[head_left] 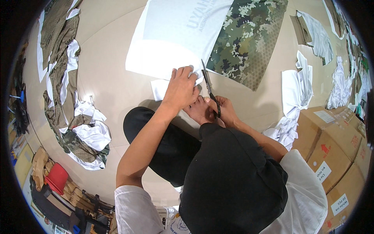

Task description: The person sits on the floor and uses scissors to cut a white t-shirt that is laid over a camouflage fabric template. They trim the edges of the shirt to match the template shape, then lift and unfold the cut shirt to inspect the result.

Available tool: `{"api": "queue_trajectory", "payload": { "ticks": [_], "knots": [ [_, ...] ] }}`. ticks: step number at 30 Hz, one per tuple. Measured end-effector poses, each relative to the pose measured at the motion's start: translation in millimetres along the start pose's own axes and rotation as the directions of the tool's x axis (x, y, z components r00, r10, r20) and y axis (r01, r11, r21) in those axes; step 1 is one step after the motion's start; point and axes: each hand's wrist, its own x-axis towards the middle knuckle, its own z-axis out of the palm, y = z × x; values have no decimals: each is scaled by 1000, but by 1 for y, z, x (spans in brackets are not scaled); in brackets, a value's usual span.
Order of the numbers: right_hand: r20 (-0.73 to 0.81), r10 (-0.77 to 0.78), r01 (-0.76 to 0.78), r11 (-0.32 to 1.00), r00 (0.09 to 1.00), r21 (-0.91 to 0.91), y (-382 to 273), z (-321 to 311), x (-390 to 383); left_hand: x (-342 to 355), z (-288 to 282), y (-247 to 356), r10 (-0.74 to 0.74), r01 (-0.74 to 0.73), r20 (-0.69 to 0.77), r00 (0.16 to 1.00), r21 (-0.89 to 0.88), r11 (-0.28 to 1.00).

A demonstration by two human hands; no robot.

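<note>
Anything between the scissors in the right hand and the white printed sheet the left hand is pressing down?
Nothing visible. The scissors in the right hand already have their blades at the edge of the white sheet, right beside the left hand that presses it to the floor.

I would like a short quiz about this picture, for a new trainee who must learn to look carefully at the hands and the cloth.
1. True or false: the right hand holds the scissors.
2. Multiple choice: the left hand presses on (A) a cardboard box, (B) the white sheet, (C) a red bag.
3. Fill in: the printed piece to the right of the scissors has a ______ pattern.

Key
1. True; its fingers are in the black handles.
2. B; the palm lies flat on the sheet's lower edge, beside the blades.
3. Camouflage; the camouflage fabric lies on the floor.
</note>
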Motion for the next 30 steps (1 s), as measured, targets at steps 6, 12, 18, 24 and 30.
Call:
{"api": "queue_trajectory", "payload": {
  "ticks": [6, 12, 18, 24, 30],
  "knots": [
    [3, -18, 18, 1000, 1000, 2, -3, 0, 3, 1, -1, 2, -27, 27, 30, 999, 12, 1000],
    [-16, -22, 22, 1000, 1000, 7, -2, 3, 7, 0, -1, 2, -16, 16, 19, 1000, 8, 1000],
    [-29, -21, 22, 999, 999, 48, 4, 4, 13, 0, 0, 1, -16, 16, 12, 1000, 0, 1000],
    [-47, -57, 57, 998, 997, -16, 2, 4, 12, 0, 0, 3, -25, 25, 9, 1000, 13, 1000],
    [-63, -61, 60, 998, 996, -18, 8, 2, 14, 0, -2, 4, -30, 30, 8, 1000, -2, 1000]
  ]
}}
